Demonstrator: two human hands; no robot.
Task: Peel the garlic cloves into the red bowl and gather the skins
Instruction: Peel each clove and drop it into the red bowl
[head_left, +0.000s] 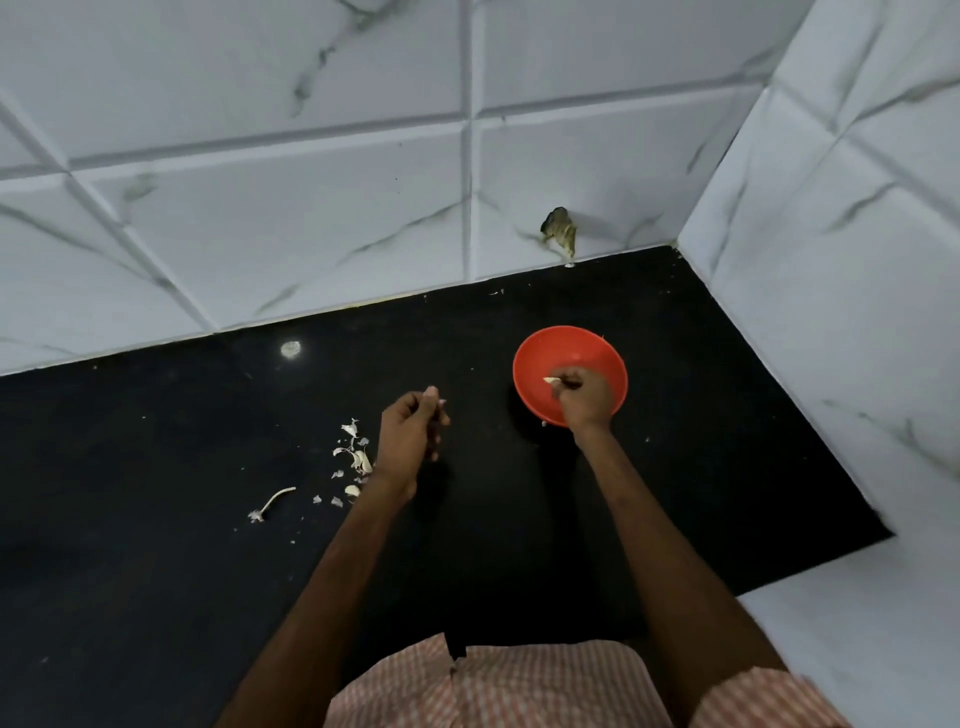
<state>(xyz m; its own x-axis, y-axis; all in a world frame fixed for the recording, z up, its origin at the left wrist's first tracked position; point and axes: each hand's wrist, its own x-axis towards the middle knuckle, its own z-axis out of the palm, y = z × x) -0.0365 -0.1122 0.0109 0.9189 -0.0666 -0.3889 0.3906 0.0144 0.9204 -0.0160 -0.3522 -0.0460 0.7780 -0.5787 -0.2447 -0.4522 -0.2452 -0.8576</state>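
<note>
Reaching over the red bowl (597, 349), the right hand (582, 397) pinches a peeled garlic clove (549, 381) at its fingertips, just above the bowl's inside.

Left hand (413, 434): held above the black counter (156, 519) to the left of the bowl and apart from it, fingers curled in on a pale scrap (431, 392) that shows at the tips.

Garlic skins (356, 452): a loose scatter on the counter just left of the left wrist, with smaller flecks trailing toward the person.

Dry stem (272, 501): lies alone farther left, apart from the skins.

Pale round spot (291, 348): on the counter near the back wall.

Back wall (260, 208): white marbled tiles, with a broken hole (560, 234) low down behind the bowl.

Side wall (831, 260): the same tile, closing the counter on the right. The bowl stands in the angle of the two walls, touching neither.

Edges: counter meets wall at back and right, and a white ledge (857, 623) cuts in at the near right. Dark surface runs between bowl and skins, and widely to the left of the stem.

Checked shirt (493, 686): at the near edge.
</note>
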